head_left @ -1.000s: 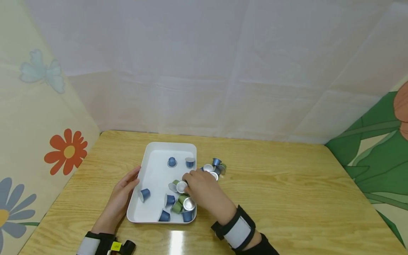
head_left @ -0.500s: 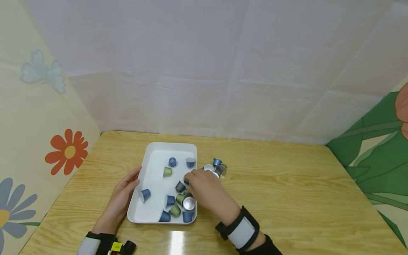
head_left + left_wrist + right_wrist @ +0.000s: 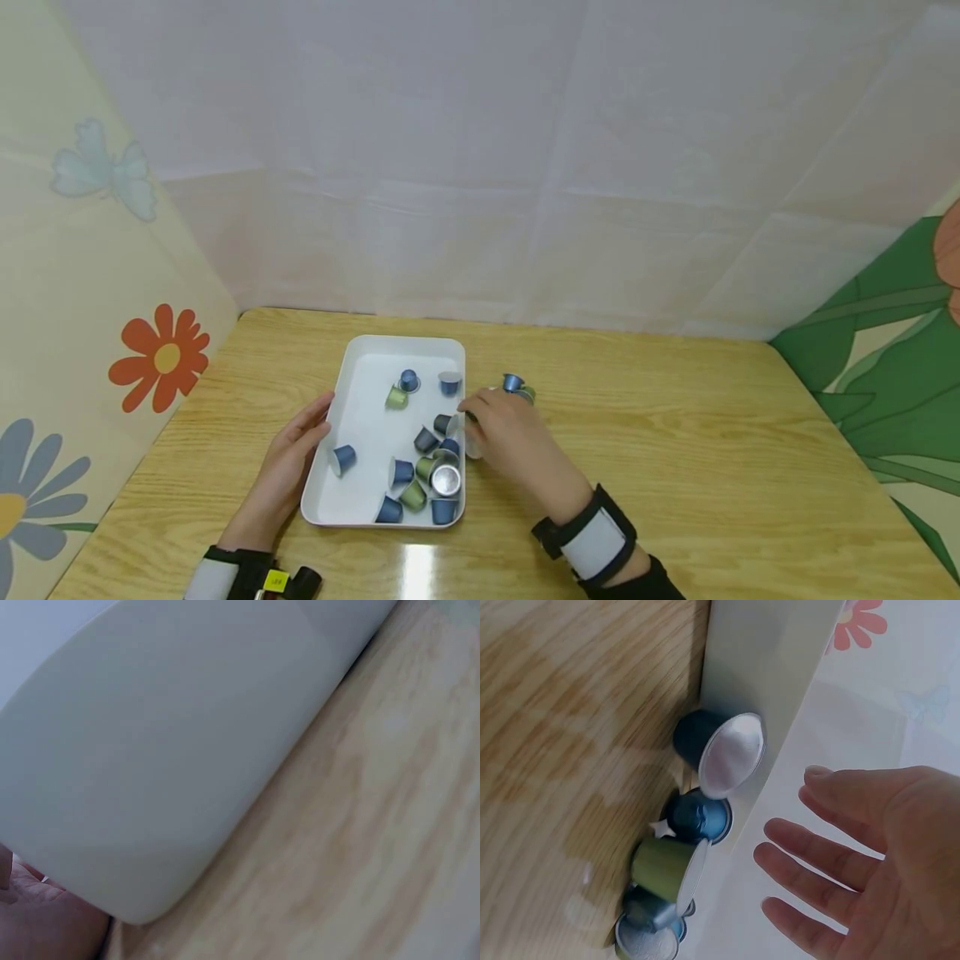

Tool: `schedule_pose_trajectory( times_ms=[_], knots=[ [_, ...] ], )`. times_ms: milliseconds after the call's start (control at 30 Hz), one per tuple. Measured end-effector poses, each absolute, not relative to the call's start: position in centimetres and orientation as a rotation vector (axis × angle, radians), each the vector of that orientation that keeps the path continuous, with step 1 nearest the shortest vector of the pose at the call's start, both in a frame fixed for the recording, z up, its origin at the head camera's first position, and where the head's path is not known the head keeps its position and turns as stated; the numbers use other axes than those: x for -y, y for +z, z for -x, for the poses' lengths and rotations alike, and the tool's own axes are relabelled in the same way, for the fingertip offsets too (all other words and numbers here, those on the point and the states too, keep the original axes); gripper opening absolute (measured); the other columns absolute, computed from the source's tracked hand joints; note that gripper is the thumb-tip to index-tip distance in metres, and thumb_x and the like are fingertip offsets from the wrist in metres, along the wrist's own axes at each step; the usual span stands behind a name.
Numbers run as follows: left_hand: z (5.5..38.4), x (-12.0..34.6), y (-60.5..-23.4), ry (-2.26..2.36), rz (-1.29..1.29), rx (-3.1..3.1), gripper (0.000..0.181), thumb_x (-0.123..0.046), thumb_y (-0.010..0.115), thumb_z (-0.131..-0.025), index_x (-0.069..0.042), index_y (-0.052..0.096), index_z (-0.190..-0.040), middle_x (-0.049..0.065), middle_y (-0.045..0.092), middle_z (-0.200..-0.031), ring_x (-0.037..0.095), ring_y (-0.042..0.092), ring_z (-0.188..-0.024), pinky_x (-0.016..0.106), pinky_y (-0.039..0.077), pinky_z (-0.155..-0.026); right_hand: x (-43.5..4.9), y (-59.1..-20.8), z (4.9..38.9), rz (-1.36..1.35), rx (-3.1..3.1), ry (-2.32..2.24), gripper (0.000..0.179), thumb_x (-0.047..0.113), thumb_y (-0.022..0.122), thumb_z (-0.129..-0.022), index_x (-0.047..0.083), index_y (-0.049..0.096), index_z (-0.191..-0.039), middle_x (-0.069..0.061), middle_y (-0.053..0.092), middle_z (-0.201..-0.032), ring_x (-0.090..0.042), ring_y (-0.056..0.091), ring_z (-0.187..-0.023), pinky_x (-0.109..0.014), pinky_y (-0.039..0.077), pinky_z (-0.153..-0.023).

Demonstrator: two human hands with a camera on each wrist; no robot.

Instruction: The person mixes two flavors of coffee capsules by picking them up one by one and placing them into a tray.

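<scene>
A white tray [image 3: 360, 417] holds several blue, green and dark coffee capsules. My left hand [image 3: 288, 454] rests along its left side with fingers extended; the left wrist view shows the tray's outer wall [image 3: 165, 750] and part of the hand [image 3: 49, 922]. My right hand [image 3: 506, 433] is at the tray's right rim. In the right wrist view, the right hand [image 3: 877, 862] has its fingers spread and nothing between them. Beside it, a dark capsule [image 3: 731, 757] with a silver lid leans on the tray wall, near a green capsule [image 3: 664, 868].
A small group of capsules on the wooden table [image 3: 675, 450], including a blue capsule [image 3: 513, 382], lies right of the tray, partly hidden by the right hand. Inside the tray, a blue capsule [image 3: 343, 460] lies near the left wall. A pale cloth [image 3: 525, 167] stands behind the table.
My right hand has moved right, off the tray's interior. More capsules lie inside along the right side, and a green one has rolled toward the back. The left hand stays in place.
</scene>
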State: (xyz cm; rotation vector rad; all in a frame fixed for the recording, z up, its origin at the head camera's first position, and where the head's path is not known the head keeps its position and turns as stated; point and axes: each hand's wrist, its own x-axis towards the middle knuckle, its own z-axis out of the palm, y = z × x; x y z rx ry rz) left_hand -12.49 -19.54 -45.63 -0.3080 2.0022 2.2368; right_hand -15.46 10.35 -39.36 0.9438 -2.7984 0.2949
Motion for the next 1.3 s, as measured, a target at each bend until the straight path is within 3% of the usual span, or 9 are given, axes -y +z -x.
schedule_pose_trajectory(
  times_ms=[800, 1300],
  knots=[
    [12.4, 19.6, -45.8, 2.255, 0.293, -2.011, 0.052, -0.011, 0.043, -0.105, -0.008, 0.03, -0.155, 0.006, 0.022, -0.162, 0.022, 0.022, -0.147, 0.04, 0.02, -0.119, -15.0, -40.9, 18.2, -0.611, 2.785, 0.462, 0.022, 0.008, 0.075, -0.086, 0.008, 0.073, -0.108, -0.01, 0.068, -0.11, -0.031, 0.063, -0.102, -0.047, 0.053, -0.083],
    [12.4, 19.6, -45.7, 2.253, 0.292, -2.006, 0.053, -0.012, 0.043, -0.105, -0.008, 0.029, -0.156, 0.006, 0.022, -0.162, 0.021, 0.022, -0.148, 0.039, 0.019, -0.119, -16.8, -41.9, 19.3, -0.493, 2.886, 0.467, 0.023, 0.01, 0.075, -0.087, 0.006, 0.072, -0.11, -0.012, 0.068, -0.109, -0.032, 0.063, -0.103, -0.048, 0.053, -0.084]
  ],
)
